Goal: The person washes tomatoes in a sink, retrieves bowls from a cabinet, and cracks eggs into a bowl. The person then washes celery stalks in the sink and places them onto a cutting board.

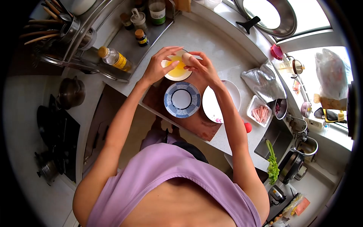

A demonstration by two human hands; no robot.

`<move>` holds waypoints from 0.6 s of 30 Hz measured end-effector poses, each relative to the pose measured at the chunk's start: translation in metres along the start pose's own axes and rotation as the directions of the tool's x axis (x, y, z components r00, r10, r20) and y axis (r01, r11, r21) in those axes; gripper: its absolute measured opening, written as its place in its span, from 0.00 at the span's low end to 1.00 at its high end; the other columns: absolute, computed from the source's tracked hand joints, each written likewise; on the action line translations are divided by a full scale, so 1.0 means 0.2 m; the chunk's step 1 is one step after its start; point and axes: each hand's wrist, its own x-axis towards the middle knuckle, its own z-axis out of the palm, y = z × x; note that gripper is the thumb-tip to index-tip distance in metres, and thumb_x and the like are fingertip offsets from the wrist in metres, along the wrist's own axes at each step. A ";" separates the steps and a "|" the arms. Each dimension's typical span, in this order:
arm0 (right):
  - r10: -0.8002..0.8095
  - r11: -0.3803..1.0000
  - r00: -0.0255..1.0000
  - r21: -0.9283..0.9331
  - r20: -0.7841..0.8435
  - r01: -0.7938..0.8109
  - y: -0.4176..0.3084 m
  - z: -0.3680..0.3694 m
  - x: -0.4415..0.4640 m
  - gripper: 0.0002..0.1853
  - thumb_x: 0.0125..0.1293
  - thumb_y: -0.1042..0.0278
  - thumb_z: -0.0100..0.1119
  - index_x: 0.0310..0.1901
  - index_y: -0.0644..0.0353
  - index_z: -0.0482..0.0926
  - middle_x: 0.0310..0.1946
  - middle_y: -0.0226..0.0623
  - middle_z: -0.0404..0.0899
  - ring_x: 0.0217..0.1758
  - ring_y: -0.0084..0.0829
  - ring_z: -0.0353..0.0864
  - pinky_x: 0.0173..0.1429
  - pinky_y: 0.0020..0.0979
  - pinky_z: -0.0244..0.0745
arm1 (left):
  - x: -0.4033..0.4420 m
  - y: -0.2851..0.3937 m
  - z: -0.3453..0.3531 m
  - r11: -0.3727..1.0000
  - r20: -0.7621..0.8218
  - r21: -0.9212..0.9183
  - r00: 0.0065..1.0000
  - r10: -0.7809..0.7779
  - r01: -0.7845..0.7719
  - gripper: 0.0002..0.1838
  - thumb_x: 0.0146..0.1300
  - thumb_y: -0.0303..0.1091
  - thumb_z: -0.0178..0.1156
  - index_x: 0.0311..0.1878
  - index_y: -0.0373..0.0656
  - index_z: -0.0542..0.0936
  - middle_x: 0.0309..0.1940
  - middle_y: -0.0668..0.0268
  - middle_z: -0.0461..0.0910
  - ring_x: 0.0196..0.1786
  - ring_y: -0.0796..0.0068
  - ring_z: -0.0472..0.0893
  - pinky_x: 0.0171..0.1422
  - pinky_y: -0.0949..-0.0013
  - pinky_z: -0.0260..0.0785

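A light-coloured bowl with yellow raw egg in it stands at the back of a brown cutting board. My right hand pinches an egg above the bowl's right side. Whether its shell is cracked I cannot tell. At the bowl's left side, my left hand is open, fingers spread over the rim and nothing visible in them. Nearer to me sits a blue-patterned bowl with a white middle. A white plate with a pink flower lies to its right, partly behind my right forearm.
On the right are a tray of pink meat strips, a silver foil bag, a red round thing, a sink and celery. Leftward stand an oil bottle, a small jar and a metal rack.
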 end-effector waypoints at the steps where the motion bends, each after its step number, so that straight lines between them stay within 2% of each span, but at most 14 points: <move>1: 0.065 0.996 0.993 0.060 0.100 -0.071 -0.01 0.00 0.02 0.22 0.70 0.56 0.51 0.55 0.67 0.68 0.44 0.46 0.77 0.42 0.29 0.81 0.48 0.26 0.76 | 0.01 0.01 -0.01 0.990 0.062 -0.125 0.997 -0.052 0.060 0.20 0.58 0.30 0.60 0.56 0.44 0.77 0.50 0.61 0.78 0.50 0.69 0.79 0.51 0.69 0.73; 3: 0.054 0.992 0.991 0.108 0.119 -0.067 -0.02 0.02 0.03 0.23 0.70 0.56 0.51 0.55 0.69 0.69 0.44 0.43 0.77 0.42 0.29 0.81 0.48 0.26 0.76 | 0.03 -0.02 -0.02 0.989 0.098 -0.137 0.994 -0.046 0.059 0.20 0.58 0.29 0.60 0.56 0.43 0.77 0.50 0.62 0.78 0.49 0.72 0.79 0.49 0.70 0.74; 5: 0.072 0.990 0.979 0.105 0.189 -0.093 -0.05 0.03 0.05 0.22 0.69 0.59 0.54 0.55 0.70 0.69 0.43 0.42 0.78 0.42 0.28 0.81 0.48 0.26 0.76 | 0.04 -0.05 -0.02 0.988 0.138 -0.146 0.990 -0.037 0.058 0.20 0.58 0.28 0.61 0.56 0.42 0.77 0.49 0.62 0.79 0.48 0.75 0.80 0.47 0.72 0.76; 6: 0.069 0.990 0.980 0.107 0.188 -0.090 -0.07 0.05 0.05 0.22 0.69 0.59 0.54 0.55 0.70 0.69 0.43 0.42 0.78 0.42 0.28 0.81 0.48 0.26 0.76 | 0.03 -0.06 -0.02 0.963 0.145 -0.223 0.982 -0.122 0.153 0.20 0.58 0.27 0.62 0.55 0.41 0.77 0.48 0.61 0.80 0.46 0.75 0.81 0.48 0.73 0.76; 7: 0.009 0.998 0.980 -0.057 0.201 0.002 -0.10 0.06 0.04 0.21 0.68 0.62 0.55 0.55 0.71 0.70 0.43 0.41 0.78 0.43 0.28 0.81 0.48 0.26 0.77 | 0.03 -0.06 -0.02 0.923 0.159 -0.298 0.966 -0.205 0.245 0.19 0.58 0.26 0.62 0.54 0.39 0.77 0.46 0.60 0.80 0.45 0.75 0.81 0.48 0.74 0.76; 8: -0.047 0.971 0.974 -0.218 0.223 0.097 -0.12 0.07 0.04 0.21 0.66 0.65 0.57 0.55 0.71 0.70 0.43 0.41 0.78 0.43 0.28 0.82 0.48 0.26 0.77 | 0.04 -0.06 -0.02 0.924 0.158 -0.296 0.966 -0.203 0.242 0.19 0.58 0.26 0.62 0.54 0.39 0.77 0.46 0.60 0.80 0.45 0.75 0.81 0.48 0.74 0.76; 13: -0.020 0.969 0.981 -0.239 0.195 0.068 -0.12 0.09 0.06 0.22 0.64 0.71 0.59 0.56 0.71 0.69 0.44 0.42 0.79 0.44 0.27 0.81 0.50 0.27 0.77 | 0.02 -0.06 -0.02 0.873 0.131 -0.411 0.964 -0.231 0.264 0.19 0.56 0.23 0.63 0.53 0.36 0.77 0.43 0.58 0.81 0.43 0.73 0.83 0.50 0.75 0.76; 15: -0.012 0.964 0.983 -0.258 0.183 0.060 -0.11 0.10 0.06 0.22 0.64 0.72 0.59 0.58 0.71 0.68 0.44 0.41 0.79 0.45 0.26 0.81 0.52 0.27 0.76 | 0.02 -0.05 -0.02 0.876 0.132 -0.387 0.958 -0.256 0.287 0.20 0.56 0.22 0.63 0.54 0.36 0.77 0.43 0.59 0.81 0.43 0.75 0.82 0.51 0.76 0.75; 17: -0.078 0.889 0.987 -0.439 0.139 0.132 -0.10 0.12 0.06 0.22 0.62 0.74 0.60 0.57 0.70 0.69 0.44 0.44 0.80 0.46 0.30 0.81 0.51 0.28 0.77 | 0.02 -0.03 -0.02 0.879 0.131 -0.362 0.951 -0.280 0.309 0.20 0.56 0.21 0.63 0.54 0.35 0.76 0.43 0.61 0.81 0.44 0.77 0.81 0.52 0.77 0.74; 18: -0.080 0.889 0.987 -0.438 0.139 0.134 -0.11 0.13 0.06 0.22 0.62 0.74 0.60 0.57 0.70 0.69 0.44 0.44 0.80 0.46 0.30 0.81 0.51 0.28 0.77 | 0.02 -0.04 -0.01 0.892 0.098 -0.346 0.957 -0.275 0.291 0.20 0.56 0.20 0.63 0.53 0.36 0.77 0.42 0.61 0.81 0.43 0.78 0.81 0.51 0.77 0.74</move>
